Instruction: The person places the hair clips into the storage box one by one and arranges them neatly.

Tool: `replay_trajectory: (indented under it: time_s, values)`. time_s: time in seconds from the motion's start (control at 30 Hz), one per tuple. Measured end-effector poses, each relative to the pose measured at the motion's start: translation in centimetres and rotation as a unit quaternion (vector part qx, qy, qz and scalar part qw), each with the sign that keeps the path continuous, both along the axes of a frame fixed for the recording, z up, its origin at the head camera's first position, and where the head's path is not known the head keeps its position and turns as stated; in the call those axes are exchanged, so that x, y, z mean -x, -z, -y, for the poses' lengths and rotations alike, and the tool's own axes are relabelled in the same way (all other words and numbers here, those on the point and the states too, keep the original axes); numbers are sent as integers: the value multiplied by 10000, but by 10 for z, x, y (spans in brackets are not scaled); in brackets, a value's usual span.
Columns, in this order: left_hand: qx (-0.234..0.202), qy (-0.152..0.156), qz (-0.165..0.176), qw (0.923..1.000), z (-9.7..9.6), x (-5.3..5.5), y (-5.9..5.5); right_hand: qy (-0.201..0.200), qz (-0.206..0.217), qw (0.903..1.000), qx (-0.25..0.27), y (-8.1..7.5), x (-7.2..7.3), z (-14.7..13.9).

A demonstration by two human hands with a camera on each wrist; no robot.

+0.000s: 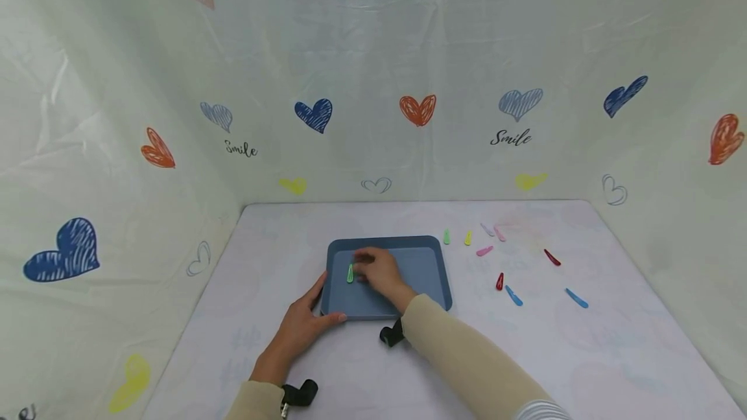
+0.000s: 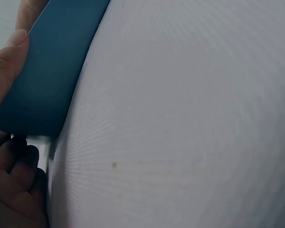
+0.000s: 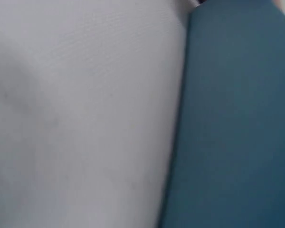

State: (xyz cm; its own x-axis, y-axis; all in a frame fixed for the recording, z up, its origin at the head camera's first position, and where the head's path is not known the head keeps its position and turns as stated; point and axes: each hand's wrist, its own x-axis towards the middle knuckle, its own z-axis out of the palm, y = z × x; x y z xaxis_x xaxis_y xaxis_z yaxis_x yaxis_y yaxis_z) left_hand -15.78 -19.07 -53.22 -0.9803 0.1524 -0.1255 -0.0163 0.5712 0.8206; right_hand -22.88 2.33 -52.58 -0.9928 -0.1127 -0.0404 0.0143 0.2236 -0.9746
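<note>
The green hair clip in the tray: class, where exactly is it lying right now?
In the head view, the green hair clip lies inside the blue tray, towards its left side, at the fingertips of the right hand.

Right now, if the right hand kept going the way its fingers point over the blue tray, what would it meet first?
Probably the green hair clip: the right hand points leftward inside the blue tray, fingertips beside the clip. Contact can't be confirmed. Beyond it lies the tray's left rim, near the left hand.

Beige long sleeves (image 1: pixel 467 355), black wrist straps (image 1: pixel 392 334), bare hands
</note>
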Motion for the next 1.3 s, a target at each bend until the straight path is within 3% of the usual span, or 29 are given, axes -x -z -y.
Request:
replay_trajectory:
  time_s: [0.23,0.47,0.57,0.7,0.9,1.03,1.3]
  values:
    - [57,-6,12,10000,-1,0,1,236,-353,9990,141,-15,-10,-33]
    - [67,23,-20,10000,0,0,0,804,-650,9926,-632,-48,-31,-108]
    - [100,30,-27,9999,0,0,1,1083,-776,9860,-1000,-53,-40,-151]
    - [156,8,0,9999,0,1,2,1373,-624,9765,-1542,-49,-55,-209]
    - [170,-41,5,9998,0,0,2,1418,188,9654,-2181,-32,-81,-271]
    - [146,-30,-30,9999,0,0,2,1197,313,9580,-2586,-17,-92,-290]
    - [144,-36,-49,9999,-1,0,3,472,144,9605,-2739,-5,-103,-302]
